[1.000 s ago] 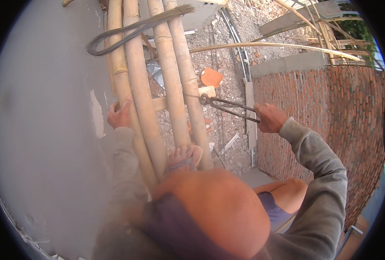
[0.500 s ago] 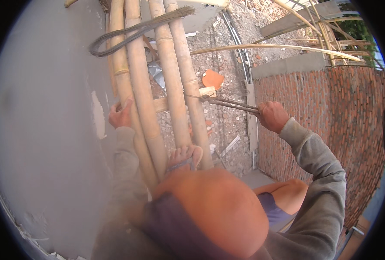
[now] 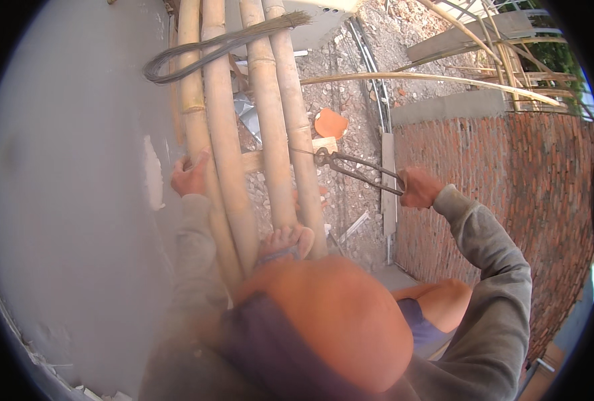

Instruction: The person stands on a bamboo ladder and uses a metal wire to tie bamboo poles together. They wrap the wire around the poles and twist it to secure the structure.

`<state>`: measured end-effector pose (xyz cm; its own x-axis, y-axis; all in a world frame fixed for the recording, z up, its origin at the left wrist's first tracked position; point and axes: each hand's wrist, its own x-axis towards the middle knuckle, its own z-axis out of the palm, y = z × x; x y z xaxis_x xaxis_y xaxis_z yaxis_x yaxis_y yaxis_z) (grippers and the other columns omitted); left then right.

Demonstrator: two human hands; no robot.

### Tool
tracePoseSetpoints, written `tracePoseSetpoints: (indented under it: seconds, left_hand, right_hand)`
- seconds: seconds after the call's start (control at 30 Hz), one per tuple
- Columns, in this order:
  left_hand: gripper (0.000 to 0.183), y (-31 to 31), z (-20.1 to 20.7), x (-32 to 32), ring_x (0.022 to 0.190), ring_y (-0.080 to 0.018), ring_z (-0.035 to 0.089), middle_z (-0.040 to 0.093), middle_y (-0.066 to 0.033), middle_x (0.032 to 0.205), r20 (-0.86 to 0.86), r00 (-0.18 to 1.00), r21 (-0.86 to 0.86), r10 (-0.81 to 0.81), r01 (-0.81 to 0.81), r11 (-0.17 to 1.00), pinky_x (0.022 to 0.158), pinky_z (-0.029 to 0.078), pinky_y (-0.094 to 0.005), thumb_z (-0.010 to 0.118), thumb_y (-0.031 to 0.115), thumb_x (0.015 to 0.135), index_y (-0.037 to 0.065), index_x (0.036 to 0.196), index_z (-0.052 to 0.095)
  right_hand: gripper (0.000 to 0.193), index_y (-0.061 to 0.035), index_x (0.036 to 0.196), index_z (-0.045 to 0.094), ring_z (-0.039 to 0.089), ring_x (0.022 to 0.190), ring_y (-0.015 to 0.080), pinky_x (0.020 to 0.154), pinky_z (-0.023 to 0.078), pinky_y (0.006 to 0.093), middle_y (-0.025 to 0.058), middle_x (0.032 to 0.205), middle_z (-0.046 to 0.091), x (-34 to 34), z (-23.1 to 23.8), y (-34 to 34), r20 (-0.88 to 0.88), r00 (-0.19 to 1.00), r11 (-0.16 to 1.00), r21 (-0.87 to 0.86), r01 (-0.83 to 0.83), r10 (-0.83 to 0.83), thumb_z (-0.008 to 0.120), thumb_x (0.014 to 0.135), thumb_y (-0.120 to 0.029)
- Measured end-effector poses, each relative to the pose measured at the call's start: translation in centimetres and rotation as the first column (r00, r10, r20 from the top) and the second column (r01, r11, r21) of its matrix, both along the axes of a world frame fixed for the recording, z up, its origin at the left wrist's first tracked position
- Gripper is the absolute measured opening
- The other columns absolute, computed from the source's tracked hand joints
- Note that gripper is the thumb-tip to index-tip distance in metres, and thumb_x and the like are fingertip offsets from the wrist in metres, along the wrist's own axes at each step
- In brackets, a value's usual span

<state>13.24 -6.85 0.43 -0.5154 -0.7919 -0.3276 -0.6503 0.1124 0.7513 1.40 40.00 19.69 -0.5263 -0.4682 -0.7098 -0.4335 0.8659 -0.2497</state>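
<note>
My right hand is closed round the handles of dark metal pincers. The handles stand spread apart. The pincer jaws are beside the rightmost bamboo pole, where a thin wire runs across it near a wooden crosspiece. Whether the jaws grip the wire is too small to tell. My left hand is wrapped on the leftmost bamboo pole, the thumb on its top and the other fingers partly hidden at its left side. A bent bundle of tie wire lies across several poles farther away.
My sandalled foot rests on the poles, with my bare knee close below. Rubble and an orange shard lie beneath. A grey plastered surface is at left, a brick wall at right.
The pincer handles have spread apart, and my right hand has shifted slightly down. My left hand keeps its place on the pole. The whole view has moved a little.
</note>
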Motion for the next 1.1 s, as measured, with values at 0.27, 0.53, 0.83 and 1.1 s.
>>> tracePoseSetpoints:
  seconds: [0.27, 0.53, 0.83, 1.1]
  left_hand:
    - [0.079, -0.3, -1.1, 0.3, 0.105, -0.0319, 0.067, 0.070, -0.0226, 0.115, -0.017, 1.000, 0.049, -0.003, 0.004, 0.999, 0.094, 0.052, -0.0394, 0.088, 0.052, 0.068, -0.007, 0.117, 0.069]
    - [0.080, -0.5, -1.3, 0.1, 0.105, -0.0322, 0.068, 0.071, -0.0229, 0.111, -0.007, 1.000, 0.027, -0.019, 0.019, 0.999, 0.095, 0.052, -0.0396, 0.088, 0.052, 0.069, -0.007, 0.118, 0.069]
    - [0.077, 0.1, -0.2, 0.2, 0.102, -0.0302, 0.068, 0.071, -0.0211, 0.112, -0.042, 0.999, 0.100, 0.020, -0.016, 0.995, 0.091, 0.053, -0.0383, 0.088, 0.048, 0.069, -0.008, 0.117, 0.068]
    - [0.074, 0.3, 0.4, -0.1, 0.100, -0.0277, 0.069, 0.071, -0.0188, 0.110, -0.071, 0.997, 0.139, 0.033, -0.023, 0.990, 0.091, 0.053, -0.0380, 0.088, 0.047, 0.069, -0.008, 0.115, 0.069]
  right_hand:
    - [0.032, 0.0027, 0.090, 0.063, 0.069, 0.080, 0.0243, 0.062, 0.052, 0.0386, 0.0195, 0.085, 0.067, 2.5, 1.5, -0.8, -0.346, 0.933, 0.978, 0.207, -0.029, 0.101, 0.074, 0.082, -0.027]
    - [0.045, 0.0020, 0.085, 0.064, 0.069, 0.071, 0.0303, 0.064, 0.056, 0.0422, 0.0176, 0.067, 0.065, 1.0, -0.2, -0.4, -0.139, 0.989, 0.966, 0.244, 0.081, -0.048, 0.070, 0.094, -0.042]
    - [0.032, 0.0022, 0.079, 0.059, 0.063, 0.049, 0.0259, 0.043, 0.047, 0.0422, 0.0116, 0.060, 0.061, 0.7, 0.1, 0.3, -0.351, 0.901, 0.928, -0.173, -0.331, 0.256, 0.081, 0.078, -0.021]
    - [0.019, 0.0017, 0.083, 0.060, 0.062, 0.053, 0.0212, 0.046, 0.047, 0.0371, 0.0133, 0.073, 0.064, 1.9, 1.3, -1.0, 0.507, 0.537, 0.732, 0.360, 0.579, -0.674, 0.070, 0.074, -0.011]
